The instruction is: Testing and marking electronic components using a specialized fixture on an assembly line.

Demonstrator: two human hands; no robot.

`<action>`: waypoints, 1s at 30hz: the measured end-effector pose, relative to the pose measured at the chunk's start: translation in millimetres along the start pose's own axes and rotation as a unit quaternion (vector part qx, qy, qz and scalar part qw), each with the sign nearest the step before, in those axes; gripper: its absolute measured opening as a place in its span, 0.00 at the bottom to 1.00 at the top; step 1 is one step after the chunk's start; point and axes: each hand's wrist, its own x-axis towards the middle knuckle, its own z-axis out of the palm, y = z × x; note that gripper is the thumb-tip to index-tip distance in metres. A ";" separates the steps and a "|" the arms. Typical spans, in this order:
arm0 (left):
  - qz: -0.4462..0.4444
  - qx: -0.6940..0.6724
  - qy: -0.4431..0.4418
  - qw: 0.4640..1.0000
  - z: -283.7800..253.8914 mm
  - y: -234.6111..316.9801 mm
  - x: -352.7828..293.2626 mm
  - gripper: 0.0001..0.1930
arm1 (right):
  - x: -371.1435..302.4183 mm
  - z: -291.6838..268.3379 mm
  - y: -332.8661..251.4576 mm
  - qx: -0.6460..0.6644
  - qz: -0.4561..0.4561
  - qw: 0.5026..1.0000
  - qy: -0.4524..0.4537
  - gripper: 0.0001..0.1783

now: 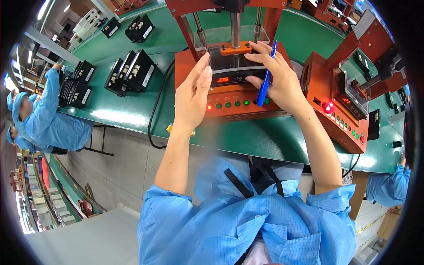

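Between the left hand (192,86) and the right hand (278,75), see a black module (232,79) set in an orange-red press fixture (212,114), below an orange clamp block (235,48) on a polished steel shaft (236,26). Find the module just right of the left fingertips and directly left of the right palm.

Left hand: fingers extended and close together, thumb slightly apart, alongside the module's left end. Contact of left fingertips with the module: cannot tell. Right hand: thumb and forefinger spread about the module's right end, thumb at the front face, with a blue pen (266,84) held steeply across the fingers, upper end leaning right. Exact grip on the pen: cannot tell.

Module long axis: left to right, rising slightly toward the right. Display face: toward the wearer, red-lit digits in the left half.

Materials: glossy dark front, box-shaped body; painted fixture with a row of small round buttons and lamps, 1 glowing red at the left; smooth, shiny green table (132,106). On the table, to the left, note upright black units (141,73) with pale connectors and white labels.
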 end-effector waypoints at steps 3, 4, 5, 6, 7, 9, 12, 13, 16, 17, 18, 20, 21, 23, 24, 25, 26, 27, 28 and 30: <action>-0.003 -0.043 -0.008 0.999 1.9 -2.6 0.7 0.26 | -1.6 1.2 2.8 -0.025 -0.011 1.000 0.007 0.28; -0.003 -0.028 -0.009 1.000 2.2 0.8 -0.4 0.26 | -2.1 1.3 3.5 -0.027 -0.013 1.000 0.009 0.28; -0.001 -0.013 -0.008 1.000 2.1 3.1 -0.7 0.26 | -1.8 1.1 3.8 -0.029 -0.017 0.999 0.011 0.28; -0.001 -0.012 -0.008 1.000 1.6 1.7 -0.2 0.26 | -1.3 1.1 3.5 -0.029 -0.017 0.999 0.012 0.28; 0.003 -0.018 -0.010 1.000 0.7 -1.0 0.6 0.26 | -0.5 1.2 2.7 -0.031 -0.022 0.999 0.015 0.28; 0.008 -0.024 -0.013 1.000 0.5 -1.4 1.8 0.26 | -0.1 1.2 3.2 -0.034 -0.027 0.999 0.019 0.28; 0.012 -0.019 -0.017 1.000 0.5 1.3 -0.5 0.26 | -2.2 2.1 4.1 -0.067 -0.045 0.996 0.025 0.28; 0.001 -0.026 -0.017 1.000 0.5 1.2 -1.4 0.26 | -2.6 1.3 3.2 -0.051 -0.038 0.998 0.018 0.28; -0.006 -0.035 -0.019 0.999 0.8 1.1 1.4 0.26 | 1.0 -7.4 8.4 -0.015 -0.039 0.999 -0.011 0.29; -0.008 -0.035 -0.016 0.999 0.6 1.0 0.4 0.26 | 1.3 -11.2 10.9 0.009 -0.048 0.998 -0.039 0.29; -0.008 -0.035 -0.015 0.999 0.1 0.2 0.1 0.26 | 2.6 -14.5 12.3 0.010 -0.049 0.998 -0.040 0.29; -0.009 -0.027 -0.019 0.999 -0.6 -0.9 0.9 0.26 | 5.1 -19.9 14.0 0.024 -0.058 0.996 -0.070 0.29; -0.008 -0.028 -0.019 0.999 -0.6 0.1 1.1 0.26 | 4.4 -19.3 14.1 0.024 -0.058 0.996 -0.070 0.29; -0.002 -0.025 -0.018 1.000 -0.5 3.1 -0.3 0.26 | 1.4 -15.6 14.8 -0.026 -0.079 0.995 -0.047 0.28; -0.003 -0.024 -0.018 1.000 0.1 4.1 -1.0 0.26 | 1.5 -15.4 15.7 -0.025 -0.080 0.995 -0.048 0.28; -0.006 -0.025 -0.016 1.000 1.0 5.1 -1.6 0.26 | 1.7 -16.0 16.7 -0.014 -0.078 0.996 -0.050 0.28; -0.010 -0.026 -0.015 1.000 1.3 5.5 -1.5 0.26 | 2.1 -16.3 17.3 -0.003 -0.076 0.996 -0.052 0.27; -0.010 -0.024 -0.015 1.000 0.7 5.5 -0.4 0.26 | 2.9 -15.9 17.8 -0.002 -0.075 0.996 -0.051 0.27; -0.009 -0.015 -0.016 1.000 -0.3 5.3 1.2 0.26 | 3.9 -15.4 18.3 -0.011 -0.081 0.996 -0.046 0.27; -0.006 -0.007 -0.020 1.000 0.4 4.6 1.6 0.26 | 3.3 -16.8 18.0 -0.021 -0.083 0.996 -0.039 0.27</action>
